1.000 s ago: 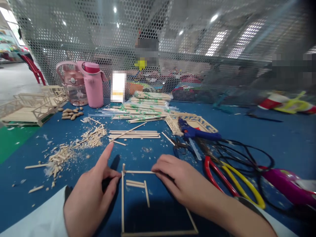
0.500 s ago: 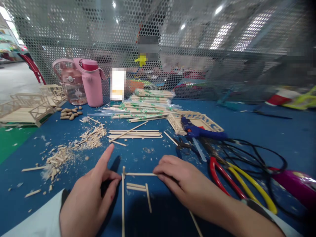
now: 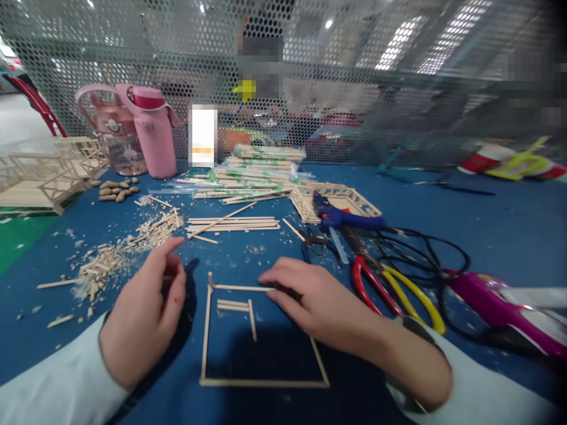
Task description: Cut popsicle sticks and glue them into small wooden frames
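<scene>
A four-sided frame of thin wooden sticks [image 3: 266, 383] lies on the table in front of me. At its far left corner a short stick piece [image 3: 210, 280] stands upright. My right hand [image 3: 310, 295] is over the far right corner, thumb and fingers closed around the right part of the far stick [image 3: 241, 288]; that corner is hidden beneath it. Left of the frame, clear of it, my left hand [image 3: 148, 301] holds nothing, its index finger partly stretched and apart from the thumb. Several short cut sticks [image 3: 233, 305] rest inside the frame.
Behind are loose long sticks [image 3: 261, 223], wrapped stick bundles [image 3: 257, 174], a blue glue gun [image 3: 349, 218] and a wooden tray-like piece [image 3: 367, 206]. Red-and-yellow-handled pliers [image 3: 398, 295] and black cable [image 3: 425, 242] lie right. Wood scraps [image 3: 104, 265], peanuts [image 3: 117, 190] and a pink bottle [image 3: 155, 139] are left.
My left hand has drawn back from the upright piece at the corner, moving left. My right hand stays at the far stick. The view has shifted, showing the near side of the frame.
</scene>
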Demonstrator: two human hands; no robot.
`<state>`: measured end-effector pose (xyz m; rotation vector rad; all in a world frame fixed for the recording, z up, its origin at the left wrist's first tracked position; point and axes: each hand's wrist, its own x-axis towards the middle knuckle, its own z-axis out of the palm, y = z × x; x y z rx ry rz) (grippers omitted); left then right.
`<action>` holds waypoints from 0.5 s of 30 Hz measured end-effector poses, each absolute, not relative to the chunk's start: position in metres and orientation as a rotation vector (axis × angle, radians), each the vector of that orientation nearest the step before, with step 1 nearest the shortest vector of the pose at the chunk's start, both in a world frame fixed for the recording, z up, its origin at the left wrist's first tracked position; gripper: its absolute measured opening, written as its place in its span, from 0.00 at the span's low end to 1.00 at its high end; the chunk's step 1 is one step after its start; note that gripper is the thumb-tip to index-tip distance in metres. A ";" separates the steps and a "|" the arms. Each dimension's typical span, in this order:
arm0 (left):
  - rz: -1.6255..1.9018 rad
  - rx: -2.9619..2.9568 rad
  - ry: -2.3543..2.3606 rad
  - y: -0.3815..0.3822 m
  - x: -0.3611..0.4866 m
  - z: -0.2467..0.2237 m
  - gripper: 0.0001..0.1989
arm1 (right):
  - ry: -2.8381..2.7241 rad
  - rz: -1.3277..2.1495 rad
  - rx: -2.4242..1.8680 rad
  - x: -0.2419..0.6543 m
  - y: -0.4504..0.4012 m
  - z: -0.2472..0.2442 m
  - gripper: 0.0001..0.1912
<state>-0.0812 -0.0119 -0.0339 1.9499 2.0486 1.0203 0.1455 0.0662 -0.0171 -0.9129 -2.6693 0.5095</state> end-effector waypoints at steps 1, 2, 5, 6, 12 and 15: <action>1.019 1.948 2.082 -0.009 -0.085 -0.032 0.20 | -2.648 0.482 -0.914 0.145 0.064 -0.016 0.07; 1.011 1.954 2.119 -0.007 -0.088 -0.030 0.19 | -2.621 0.448 -0.909 0.145 0.061 -0.014 0.06; 0.925 2.016 2.216 -0.007 -0.094 -0.021 0.15 | -2.658 0.374 -0.797 0.142 0.055 -0.011 0.05; 0.875 2.067 2.189 -0.010 -0.093 -0.018 0.13 | -2.717 0.353 -0.722 0.141 0.055 -0.011 0.07; 0.419 2.369 1.511 -0.044 -0.071 -0.010 0.09 | -3.025 0.127 -0.326 0.135 0.060 -0.012 0.11; 0.272 2.366 1.524 -0.050 -0.065 -0.015 0.09 | -3.064 0.093 -0.323 0.133 0.062 -0.011 0.10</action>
